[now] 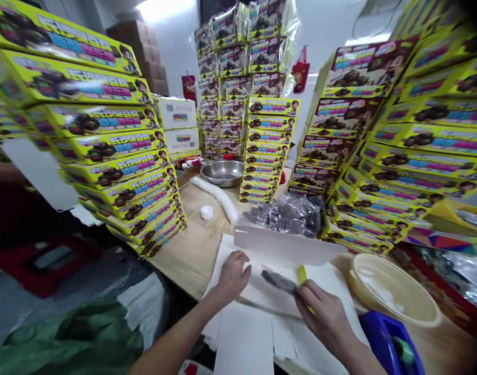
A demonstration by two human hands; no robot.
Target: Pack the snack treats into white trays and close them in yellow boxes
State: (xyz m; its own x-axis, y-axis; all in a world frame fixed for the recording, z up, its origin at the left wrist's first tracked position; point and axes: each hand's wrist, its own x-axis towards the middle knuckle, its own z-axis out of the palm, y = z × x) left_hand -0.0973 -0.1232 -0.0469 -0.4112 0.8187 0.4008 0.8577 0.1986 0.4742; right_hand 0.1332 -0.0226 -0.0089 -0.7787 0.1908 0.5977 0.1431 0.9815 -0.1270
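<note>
My left hand (233, 276) rests on a white card sheet (254, 291), touching it and gripping nothing I can see. My right hand (324, 317) is closed around a dark grey packet (279, 282), with a yellow strip (301, 276) showing beside the fingers. Whether the strip is in my grip is hard to tell. More white card sheets (242, 338) lie overlapped under both hands. A long white card piece (285, 245) stands just beyond them, and a clear bag of dark grey packets (285, 216) sits behind it.
Tall stacks of yellow printed boxes (105, 120) rise on the left, back and right of the wooden table (195, 250). A steel bowl (223, 173), white roll (215, 198), beige basin (392, 289) and blue tape dispenser (387, 344) stand on it.
</note>
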